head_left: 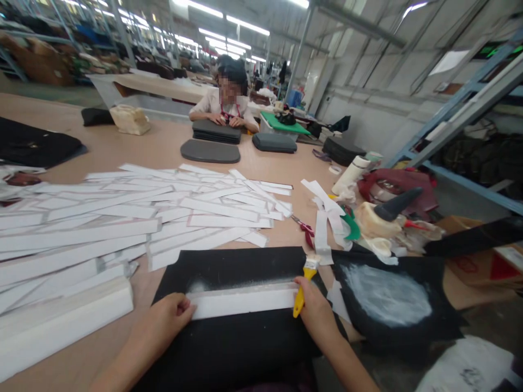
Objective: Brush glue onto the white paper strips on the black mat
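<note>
Right grip closed around yellow-handled brush, left grip open, resting on white strip atop black sheet, loose white strips left of sheet

Left forearm: bare, slanting up from the lower left edge toward the fingers.
Left hand: palm down, wrist just behind the fingers.
Left fingers: bent lightly downward, tips pointing right, toward the right fingers.
Right forearm: bare, slanting up from the lower right edge toward the fingers.
Right hand: closed in a grip, wrist just behind the fingers.
Right fingers: curled, tips pointing left, well apart from the left fingers.
</note>
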The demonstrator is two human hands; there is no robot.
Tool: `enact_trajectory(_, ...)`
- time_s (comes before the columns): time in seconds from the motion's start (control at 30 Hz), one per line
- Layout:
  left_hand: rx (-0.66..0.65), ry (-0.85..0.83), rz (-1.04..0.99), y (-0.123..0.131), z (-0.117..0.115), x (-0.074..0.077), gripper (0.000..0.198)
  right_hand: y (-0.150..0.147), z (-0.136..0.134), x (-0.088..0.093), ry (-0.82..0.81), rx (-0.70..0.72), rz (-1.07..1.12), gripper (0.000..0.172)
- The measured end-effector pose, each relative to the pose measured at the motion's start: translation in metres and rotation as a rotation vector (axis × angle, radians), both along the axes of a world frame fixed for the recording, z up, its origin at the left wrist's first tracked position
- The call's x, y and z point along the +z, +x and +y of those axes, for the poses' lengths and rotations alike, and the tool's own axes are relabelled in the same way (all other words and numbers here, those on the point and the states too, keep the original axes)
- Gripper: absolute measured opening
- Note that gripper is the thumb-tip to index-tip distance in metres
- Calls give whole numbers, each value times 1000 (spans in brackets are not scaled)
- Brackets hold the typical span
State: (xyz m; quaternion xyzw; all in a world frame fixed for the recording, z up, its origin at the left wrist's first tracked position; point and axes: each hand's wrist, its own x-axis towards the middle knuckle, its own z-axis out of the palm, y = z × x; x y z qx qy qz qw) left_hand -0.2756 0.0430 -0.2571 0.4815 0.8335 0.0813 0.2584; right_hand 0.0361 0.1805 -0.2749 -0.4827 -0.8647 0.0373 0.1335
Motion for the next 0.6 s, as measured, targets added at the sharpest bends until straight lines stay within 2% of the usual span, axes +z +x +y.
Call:
enact_trajectory(0.1, -15, 36, 140, 6, -5, 6, 22, -1, 0, 7, 159, 46, -153, 33)
enact_trajectory(0.2, -74, 251, 362, 16, -14, 5, 18, -11, -6, 30, 260, 116, -153, 34)
enact_trajectory(0.27, -203, 479, 466, 26, -18, 2, 21, -26, -17, 49, 188, 264, -5, 35)
enact_trajectory(0.33, -358, 673, 500, 38, -21, -4, 25, -49, -32, 64, 10, 424, 197, 32)
enact_trajectory(0.4, -462, 782, 524, 48, -23, -12, 27, -70, -42, 68, -181, 467, 377, 27)
enact_trajectory(0.5, -491, 828, 588, 56, -25, -26, 28, -75, -33, 57, -364, 269, 524, 21)
enact_trajectory(0.6, -505, 836, 618, 56, -28, -37, 30, -37, -4, 45, -355, -31, 505, 32)
